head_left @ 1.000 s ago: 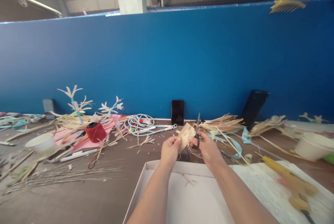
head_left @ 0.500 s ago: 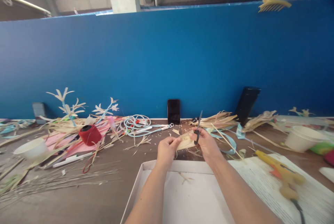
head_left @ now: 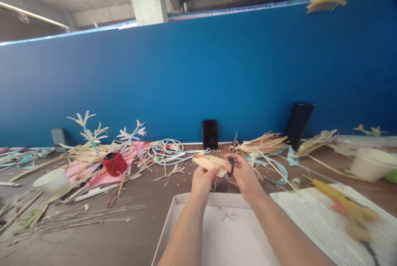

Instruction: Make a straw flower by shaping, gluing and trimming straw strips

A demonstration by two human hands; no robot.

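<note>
Two bare hands meet above the far edge of a shallow white box [head_left: 198,233] that lies open on the brown counter [head_left: 93,241]. The left hand [head_left: 203,180] is closed on a pale, dry leaf piece [head_left: 208,162], pinching its near end between thumb and fingers so that the piece lies nearly level and points to the left. The right hand [head_left: 245,175] is closed around the dark handles of a pair of scissors [head_left: 232,156], whose blades stand almost upright, tips toward the blue wall [head_left: 198,76], with the lower part of the blades right at the right end of the leaf piece; whether the blades bite into it cannot be told. Behind the hands a black phone [head_left: 210,134] leans against the wall, and a larger dark slab [head_left: 299,122] leans further to the right. Bundles of dried straw [head_left: 263,144] lie just beyond the right hand, with a light blue ribbon [head_left: 276,171] curling among them. To the left lie a coil of pale blue cord [head_left: 166,150], a red spool [head_left: 114,163] on a pink sheet [head_left: 80,169], a white cup [head_left: 51,180] and small straw flowers [head_left: 88,127] standing upright. To the right a yellow glue gun [head_left: 344,208] rests on a lined white sheet [head_left: 316,224], and a white bowl [head_left: 370,162] stands near the counter's right edge. A yellow comb-like thing [head_left: 324,1] sits at the top of the wall.
</note>
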